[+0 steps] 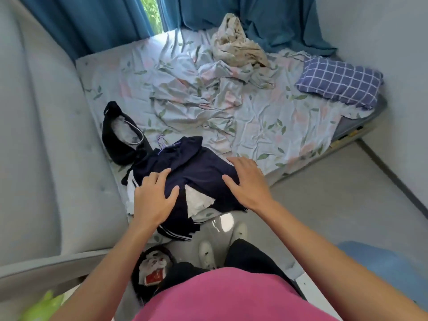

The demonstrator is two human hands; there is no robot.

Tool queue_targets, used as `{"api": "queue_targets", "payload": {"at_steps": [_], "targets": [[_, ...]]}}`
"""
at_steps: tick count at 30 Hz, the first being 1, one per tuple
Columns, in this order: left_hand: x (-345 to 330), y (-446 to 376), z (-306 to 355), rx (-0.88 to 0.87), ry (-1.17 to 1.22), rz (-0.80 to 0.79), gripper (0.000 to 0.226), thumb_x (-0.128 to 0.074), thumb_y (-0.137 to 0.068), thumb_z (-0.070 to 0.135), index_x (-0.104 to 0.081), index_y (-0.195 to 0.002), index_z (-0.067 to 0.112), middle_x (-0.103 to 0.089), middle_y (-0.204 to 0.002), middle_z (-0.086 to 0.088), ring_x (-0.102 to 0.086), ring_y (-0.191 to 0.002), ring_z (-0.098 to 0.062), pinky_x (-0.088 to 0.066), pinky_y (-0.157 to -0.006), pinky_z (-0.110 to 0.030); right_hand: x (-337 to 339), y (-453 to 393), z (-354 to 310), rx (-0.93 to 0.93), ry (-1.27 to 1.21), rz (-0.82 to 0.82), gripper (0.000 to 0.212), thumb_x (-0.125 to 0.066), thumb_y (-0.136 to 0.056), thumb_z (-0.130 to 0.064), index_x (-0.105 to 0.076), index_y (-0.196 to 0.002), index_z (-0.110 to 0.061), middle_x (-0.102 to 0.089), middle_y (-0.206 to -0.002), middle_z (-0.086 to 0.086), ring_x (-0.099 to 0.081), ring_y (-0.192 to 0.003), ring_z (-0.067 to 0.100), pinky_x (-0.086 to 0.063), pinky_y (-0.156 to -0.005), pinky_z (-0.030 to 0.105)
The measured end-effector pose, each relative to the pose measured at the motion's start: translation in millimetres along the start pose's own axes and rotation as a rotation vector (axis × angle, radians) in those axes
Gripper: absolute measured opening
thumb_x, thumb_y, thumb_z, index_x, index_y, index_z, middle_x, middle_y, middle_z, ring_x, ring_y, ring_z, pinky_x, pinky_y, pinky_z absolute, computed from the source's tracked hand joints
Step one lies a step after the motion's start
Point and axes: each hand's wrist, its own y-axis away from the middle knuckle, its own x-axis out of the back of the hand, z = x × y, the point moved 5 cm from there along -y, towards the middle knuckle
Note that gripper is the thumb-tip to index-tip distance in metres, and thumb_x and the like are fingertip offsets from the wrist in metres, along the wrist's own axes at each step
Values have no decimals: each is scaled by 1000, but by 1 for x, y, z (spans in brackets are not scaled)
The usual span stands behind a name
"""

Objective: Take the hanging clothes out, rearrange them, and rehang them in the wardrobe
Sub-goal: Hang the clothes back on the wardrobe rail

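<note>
A pile of clothes lies on the near corner of the bed, topped by a dark navy garment (196,167). White fabric (198,201) shows beneath it, and a purple hanger hook (161,142) sticks out at the pile's far edge. My left hand (154,195) rests flat on the navy garment's left side with fingers spread. My right hand (247,184) presses flat on its right side, fingers straight. No wardrobe is in view.
A black bag (122,137) lies left of the pile. The bed (254,126) carries a crumpled floral sheet, a beige cloth (238,45) and a checked blue pillow (340,82). A grey padded headboard (46,135) stands left. My feet stand on grey floor (324,200).
</note>
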Motion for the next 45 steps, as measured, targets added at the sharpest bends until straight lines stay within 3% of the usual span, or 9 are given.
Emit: {"api": "queue_targets", "payload": {"at_steps": [7, 13, 18, 24, 29, 32, 36, 41, 45], "targets": [[-5, -26, -52, 297, -52, -12, 59, -63, -96, 48, -53, -149, 22, -61, -128, -3, -56, -121, -28, -48, -92, -48, -43, -113, -15, 219, 57, -246, 58, -53, -103, -46, -43, -155, -22, -48, -151, -5, -40, -141, 20, -38, -114, 43], [-43, -65, -78, 475, -47, -54, 58, -57, -99, 51, -48, -151, 26, -58, -130, 1, -54, -123, -24, -47, -96, -47, -100, -224, -4, 351, 143, -367, 58, -54, -102, -48, -45, -153, -20, -52, -148, -3, -44, -137, 23, -42, -107, 41], [-119, -121, -113, 489, 0, -112, 60, -53, -101, 51, -44, -155, 25, -56, -135, 5, -52, -127, -21, -46, -102, -43, -194, -292, 28, 342, 178, -470, 59, -52, -102, -50, -44, -154, -23, -50, -150, -3, -42, -138, 24, -42, -110, 41], [-206, -219, -184, 426, 3, -104, 59, -53, -102, 49, -45, -155, 23, -55, -141, 3, -50, -132, -22, -46, -102, -41, -317, -374, 64, 356, 234, -545, 61, -53, -99, -55, -44, -156, -36, -36, -167, 4, -22, -156, 29, -22, -127, 45], [-258, -266, -232, 356, -37, -133, 61, -56, -102, 45, -45, -156, 19, -48, -156, -5, -40, -148, -25, -40, -113, -44, -383, -449, 72, 256, 260, -521, 65, -54, -101, -52, -37, -160, -30, -42, -162, 10, -36, -147, 38, -31, -121, 47], [-274, -297, -249, 279, -61, -158, 65, -55, -104, 43, -39, -160, 16, -39, -164, -8, -30, -155, -25, -29, -124, -42, -412, -456, 84, 161, 294, -620, 69, -52, -100, -58, -36, -159, -26, -49, -151, 14, -49, -135, 39, -41, -111, 50], [-284, -333, -263, 251, -33, -163, 65, -52, -105, 44, -36, -161, 14, -37, -166, -8, -28, -157, -27, -25, -128, -43, -415, -434, 91, 163, 255, -487, 60, -62, -94, -57, -50, -144, -26, -51, -133, 9, -53, -122, 36, -45, -102, 51], [-298, -333, -271, 313, -95, -304, 49, -45, -106, 52, -59, -142, 22, -49, -142, -4, -44, -134, -29, -44, -106, -50, -414, -391, 97, 276, 212, -514, 59, -66, -92, -50, -48, -141, -24, -54, -131, 2, -56, -122, 30, -45, -98, 52], [-297, -322, -269, 284, -141, -242, 35, -46, -107, 46, -65, -118, 18, -50, -123, -3, -48, -118, -29, -47, -92, -49, -411, -374, 99, 351, 213, -525, 56, -63, -95, -48, -44, -140, -22, -58, -125, 0, -59, -116, 28, -48, -91, 50]]}}
